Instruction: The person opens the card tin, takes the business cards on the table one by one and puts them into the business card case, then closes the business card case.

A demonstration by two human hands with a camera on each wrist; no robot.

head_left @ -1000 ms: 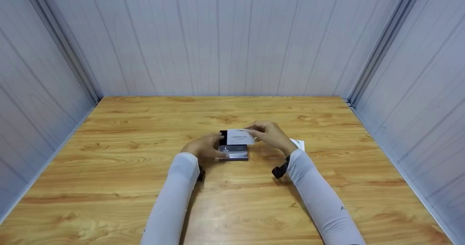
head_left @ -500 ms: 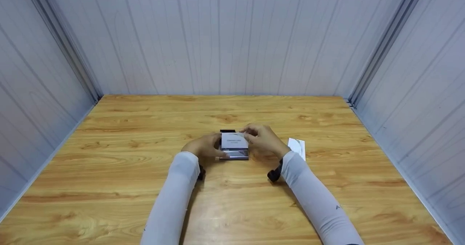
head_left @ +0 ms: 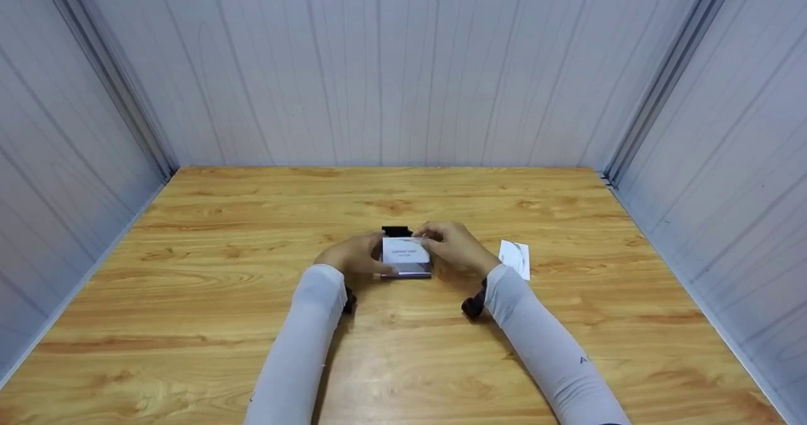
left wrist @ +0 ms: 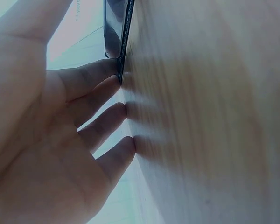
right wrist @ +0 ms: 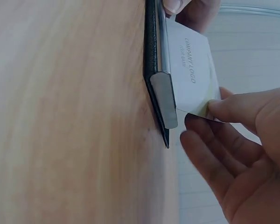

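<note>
A business card case (head_left: pixel 396 231) in black and shiny metal lies unfolded on the table. My left hand (head_left: pixel 356 253) holds its left side, thumb at the near edge. In the left wrist view, some fingertips of that hand (left wrist: pixel 60 135) touch the case's edge and others rest on the tabletop. A white business card (head_left: pixel 403 248) printed "COMPANY LOGO" slants out of the case's metal part. In the right wrist view, the right hand (right wrist: pixel 252 154) pinches the card (right wrist: pixel 191 70) at its far corner, between thumb and fingers. The card's lower edge is hidden behind the metal rim (right wrist: pixel 163 102).
Another white card (head_left: pixel 515 259) lies on the wooden table (head_left: pixel 403 349), right of my right wrist. Pale panel walls (head_left: pixel 403 65) enclose the table at the back and both sides. Each wrist carries a small black camera (head_left: pixel 474 306).
My right hand has brought the card left and then nearer, lowering it over the case's near metal part. The left hand has stayed in place on the case.
</note>
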